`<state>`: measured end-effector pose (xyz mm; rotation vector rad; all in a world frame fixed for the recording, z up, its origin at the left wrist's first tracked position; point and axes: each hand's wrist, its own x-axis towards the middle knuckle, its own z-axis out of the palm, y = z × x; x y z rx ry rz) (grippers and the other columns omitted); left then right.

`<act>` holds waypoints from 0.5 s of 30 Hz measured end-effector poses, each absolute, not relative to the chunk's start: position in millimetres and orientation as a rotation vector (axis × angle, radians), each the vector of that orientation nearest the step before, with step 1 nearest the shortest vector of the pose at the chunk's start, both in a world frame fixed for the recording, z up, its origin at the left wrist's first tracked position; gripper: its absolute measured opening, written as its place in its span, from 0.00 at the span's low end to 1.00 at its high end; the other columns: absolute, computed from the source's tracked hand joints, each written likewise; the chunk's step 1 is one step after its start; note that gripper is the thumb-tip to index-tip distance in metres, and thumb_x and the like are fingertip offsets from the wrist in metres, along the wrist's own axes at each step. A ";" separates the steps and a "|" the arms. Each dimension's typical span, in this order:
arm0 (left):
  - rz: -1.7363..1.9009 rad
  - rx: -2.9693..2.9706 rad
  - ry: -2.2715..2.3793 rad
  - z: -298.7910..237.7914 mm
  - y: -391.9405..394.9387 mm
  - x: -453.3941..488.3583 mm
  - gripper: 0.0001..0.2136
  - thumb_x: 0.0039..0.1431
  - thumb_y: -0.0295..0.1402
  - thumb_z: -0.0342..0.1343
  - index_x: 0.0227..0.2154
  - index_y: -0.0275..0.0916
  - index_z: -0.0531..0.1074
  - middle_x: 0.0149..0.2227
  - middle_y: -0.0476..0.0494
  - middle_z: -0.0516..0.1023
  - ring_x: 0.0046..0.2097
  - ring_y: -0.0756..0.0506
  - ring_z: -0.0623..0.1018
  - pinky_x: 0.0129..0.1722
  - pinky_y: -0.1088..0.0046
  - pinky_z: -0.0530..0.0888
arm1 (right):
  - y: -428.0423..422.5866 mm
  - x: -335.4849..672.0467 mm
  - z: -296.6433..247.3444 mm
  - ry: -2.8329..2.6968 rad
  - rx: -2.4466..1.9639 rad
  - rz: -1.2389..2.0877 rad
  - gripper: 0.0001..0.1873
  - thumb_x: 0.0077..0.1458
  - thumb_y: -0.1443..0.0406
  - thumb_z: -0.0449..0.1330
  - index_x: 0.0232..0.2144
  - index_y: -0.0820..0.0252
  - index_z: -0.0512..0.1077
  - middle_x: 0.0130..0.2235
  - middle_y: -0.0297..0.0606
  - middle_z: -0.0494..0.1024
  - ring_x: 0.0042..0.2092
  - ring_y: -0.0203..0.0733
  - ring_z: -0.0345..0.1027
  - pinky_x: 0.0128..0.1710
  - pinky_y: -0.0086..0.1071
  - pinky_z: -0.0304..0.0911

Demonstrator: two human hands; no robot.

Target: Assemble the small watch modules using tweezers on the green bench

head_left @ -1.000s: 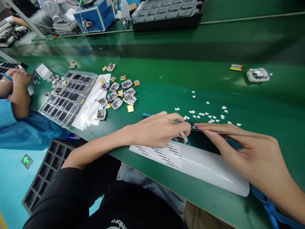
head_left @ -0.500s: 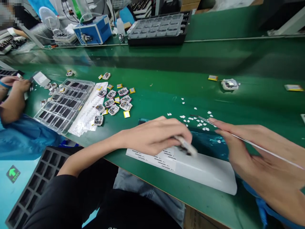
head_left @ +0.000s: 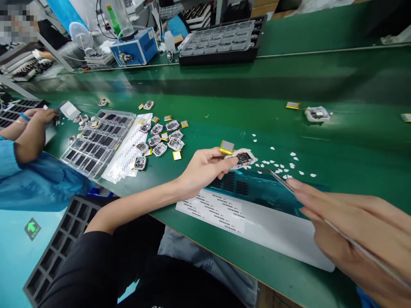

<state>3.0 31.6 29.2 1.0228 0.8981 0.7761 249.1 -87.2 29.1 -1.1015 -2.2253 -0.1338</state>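
Between thumb and fingers, my left hand (head_left: pixel 205 169) holds a small white device housing (head_left: pixel 245 158), its circuit side facing up. A yellow-edged battery (head_left: pixel 227 147) sticks out on its far left side. My right hand (head_left: pixel 349 222) is closed around thin metal tweezers (head_left: pixel 282 182), whose dark tip points left at the housing without touching it. Small white paper bits (head_left: pixel 272 162) lie scattered on the green bench around the tip. Under the hands are a blue-green film sheet (head_left: pixel 269 192) and a white label sheet (head_left: pixel 218 209) with rows of print.
Several open housings (head_left: pixel 159 149) with batteries lie at the left, beside a clear tray (head_left: pixel 96 141) of dark screens. One more housing (head_left: pixel 317 114) sits at the back right. A co-worker's hands (head_left: pixel 41 117) are at far left; a blue box (head_left: pixel 135 47) stands behind.
My left hand has turned over and lifted away from the label sheet, bringing the housing's circuit side and battery into view. My right hand has shifted slightly right and down with the tweezers.
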 end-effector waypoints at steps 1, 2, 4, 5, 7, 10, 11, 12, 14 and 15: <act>0.800 0.991 0.892 27.3 28.7 4.3 0.09 0.59 0.34 0.67 0.30 0.36 0.74 0.23 0.53 0.74 0.25 0.56 0.70 0.28 0.77 0.68 | -89.4 247.6 27.4 -2.257 -1.078 -0.128 0.31 0.73 0.64 0.52 0.74 0.41 0.59 0.59 0.35 0.83 0.55 0.49 0.80 0.47 0.47 0.78; 0.818 0.944 0.879 25.4 26.4 5.3 0.10 0.58 0.34 0.68 0.32 0.36 0.73 0.24 0.52 0.76 0.26 0.54 0.74 0.30 0.76 0.71 | -91.3 245.0 25.9 -2.271 -1.079 -0.123 0.30 0.74 0.63 0.50 0.75 0.43 0.58 0.60 0.35 0.82 0.56 0.49 0.79 0.49 0.47 0.78; 0.846 0.852 0.859 21.8 23.3 6.7 0.13 0.55 0.35 0.70 0.33 0.38 0.70 0.26 0.51 0.78 0.29 0.50 0.81 0.34 0.74 0.77 | -93.9 238.5 23.4 -2.270 -1.112 -0.148 0.31 0.74 0.64 0.50 0.75 0.45 0.58 0.59 0.35 0.83 0.55 0.49 0.79 0.52 0.47 0.77; 0.852 0.821 0.853 20.5 22.2 7.1 0.15 0.54 0.34 0.71 0.32 0.39 0.68 0.26 0.52 0.79 0.31 0.49 0.84 0.36 0.73 0.79 | -94.6 235.5 22.4 -2.277 -1.122 -0.165 0.31 0.73 0.65 0.51 0.75 0.45 0.57 0.59 0.34 0.83 0.55 0.49 0.79 0.54 0.48 0.76; 0.847 0.794 0.840 19.3 20.3 7.8 0.18 0.53 0.34 0.72 0.30 0.40 0.65 0.26 0.53 0.79 0.32 0.47 0.86 0.38 0.72 0.82 | -94.8 231.9 20.8 -2.289 -1.121 -0.200 0.33 0.72 0.66 0.51 0.75 0.45 0.57 0.58 0.32 0.83 0.54 0.49 0.79 0.57 0.49 0.75; 0.810 0.810 0.811 21.2 17.2 8.8 0.21 0.51 0.37 0.74 0.28 0.40 0.62 0.25 0.53 0.80 0.30 0.46 0.87 0.38 0.71 0.83 | -93.6 231.7 19.3 -2.309 -1.099 -0.205 0.32 0.73 0.66 0.49 0.75 0.47 0.57 0.60 0.33 0.82 0.56 0.50 0.78 0.61 0.48 0.71; 0.805 0.817 0.807 22.4 16.1 9.2 0.22 0.51 0.38 0.75 0.28 0.41 0.62 0.25 0.52 0.80 0.30 0.46 0.87 0.37 0.71 0.84 | -93.0 232.1 19.1 -2.317 -1.092 -0.209 0.32 0.73 0.66 0.49 0.75 0.47 0.57 0.60 0.34 0.82 0.56 0.50 0.78 0.62 0.49 0.71; 0.805 0.825 0.809 23.8 15.2 9.6 0.23 0.49 0.40 0.75 0.28 0.41 0.62 0.24 0.53 0.80 0.29 0.46 0.87 0.37 0.71 0.84 | -92.5 232.5 18.9 -2.325 -1.086 -0.220 0.32 0.73 0.66 0.49 0.76 0.49 0.57 0.60 0.35 0.82 0.56 0.51 0.78 0.61 0.49 0.71; 0.810 0.838 0.818 26.4 13.5 10.3 0.25 0.47 0.42 0.77 0.27 0.41 0.62 0.24 0.53 0.81 0.29 0.46 0.86 0.36 0.71 0.84 | -91.4 232.1 18.9 -2.339 -1.070 -0.247 0.32 0.73 0.66 0.48 0.76 0.51 0.56 0.60 0.36 0.82 0.56 0.51 0.78 0.60 0.49 0.71; 0.813 0.844 0.824 27.3 12.8 10.6 0.26 0.47 0.43 0.77 0.27 0.41 0.62 0.24 0.53 0.80 0.28 0.47 0.86 0.35 0.72 0.84 | -91.0 231.4 18.8 -2.344 -1.065 -0.263 0.32 0.73 0.66 0.47 0.76 0.52 0.55 0.60 0.37 0.82 0.56 0.51 0.78 0.59 0.49 0.72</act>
